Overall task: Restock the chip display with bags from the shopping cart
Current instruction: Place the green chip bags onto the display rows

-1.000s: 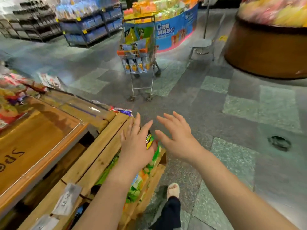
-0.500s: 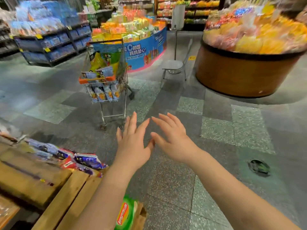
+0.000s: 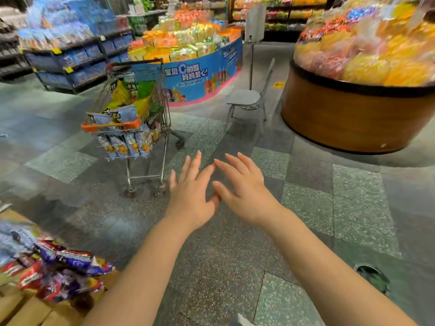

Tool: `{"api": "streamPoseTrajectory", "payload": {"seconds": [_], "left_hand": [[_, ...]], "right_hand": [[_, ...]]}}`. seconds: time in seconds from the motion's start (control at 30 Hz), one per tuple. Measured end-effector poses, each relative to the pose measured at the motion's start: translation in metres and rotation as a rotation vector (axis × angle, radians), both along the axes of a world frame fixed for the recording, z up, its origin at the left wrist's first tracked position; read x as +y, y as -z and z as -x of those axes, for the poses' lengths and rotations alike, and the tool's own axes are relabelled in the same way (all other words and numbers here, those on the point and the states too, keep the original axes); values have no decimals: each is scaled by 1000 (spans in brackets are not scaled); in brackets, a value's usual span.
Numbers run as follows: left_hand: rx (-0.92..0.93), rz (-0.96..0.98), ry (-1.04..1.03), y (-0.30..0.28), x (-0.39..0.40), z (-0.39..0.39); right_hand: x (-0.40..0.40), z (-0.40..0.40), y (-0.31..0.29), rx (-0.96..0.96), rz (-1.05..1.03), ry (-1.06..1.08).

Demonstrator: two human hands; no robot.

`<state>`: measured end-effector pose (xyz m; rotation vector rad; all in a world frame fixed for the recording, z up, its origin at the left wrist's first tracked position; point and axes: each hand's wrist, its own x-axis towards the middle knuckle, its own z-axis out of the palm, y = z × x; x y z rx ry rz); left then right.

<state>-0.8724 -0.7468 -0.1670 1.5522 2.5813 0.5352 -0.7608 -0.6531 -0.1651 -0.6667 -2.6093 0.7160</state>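
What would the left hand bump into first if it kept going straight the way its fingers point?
Probably nothing close. The left hand is open and empty, its fingers pointing up-frame over bare floor just right of the shopping cart. The blue display lies farther along; depth is unclear.

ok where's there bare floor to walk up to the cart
Bare floor runs from both open hands, left hand and right hand, to the shopping cart. More lies between cart and round wooden bin, except the chair. The chip display is crowded.
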Motion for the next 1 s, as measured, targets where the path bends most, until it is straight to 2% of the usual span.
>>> {"api": "streamPoseTrajectory", "payload": {"seconds": [0.27,0.53,0.63,0.8,1.0], "left_hand": [[-5,63,-175,-2,63,48],[-16,55,-305,17,135,169],[-33,37,-305,16,174,226],[-1,-6,-250,8,234,317],[-42,25,-244,28,280,387]], "right_hand": [[84,72,4,41,55,-171],[161,209,21,-36,-48,-258],[195,262,15,-109,-78,-272],[251,341,0,-25,-61,-204],[303,416,16,-90,-9,-215]]}}
